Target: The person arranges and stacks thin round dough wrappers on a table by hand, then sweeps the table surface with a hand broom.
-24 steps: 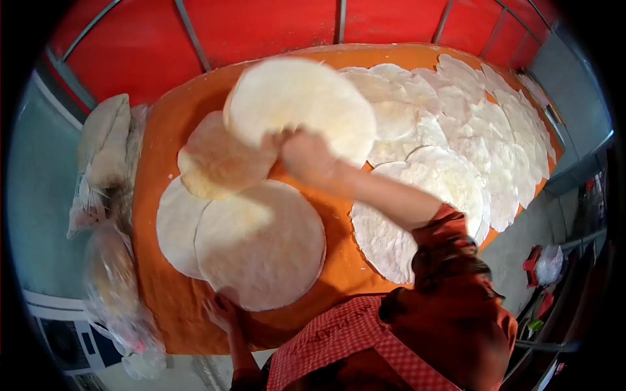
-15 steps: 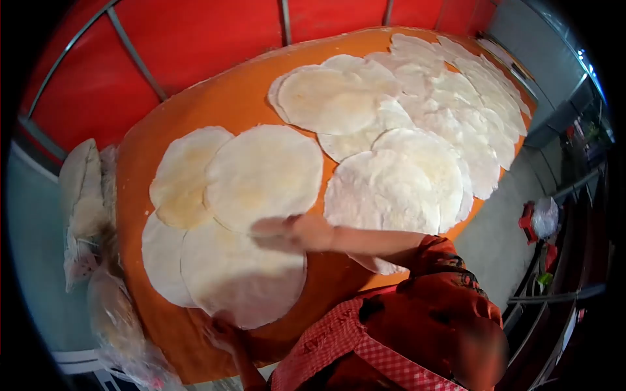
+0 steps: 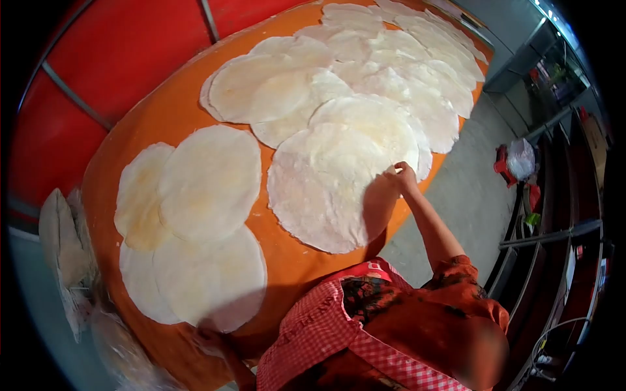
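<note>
My right hand (image 3: 405, 174) is at the right edge of the near middle flatbreads (image 3: 326, 186), its fingers pinched on the edge of a thin round sheet. At the left, one pale round flatbread (image 3: 210, 182) overlaps a browner one (image 3: 140, 195) and lies partly over the lower round (image 3: 212, 277). My left hand (image 3: 210, 340) is low and in shadow beside the lower round's near edge; its fingers are too dark to make out.
Several more flatbreads (image 3: 404, 58) overlap across the far part of the orange-covered table (image 3: 104, 163). Plastic-bagged bread (image 3: 62, 241) lies along the left side. Dark shelves (image 3: 554, 260) and a red stool (image 3: 503, 166) stand at the right.
The large flatbread held by my right hand now lies at the left. My right hand has let it go and moved right to the middle stack's edge. The view has shifted rightward.
</note>
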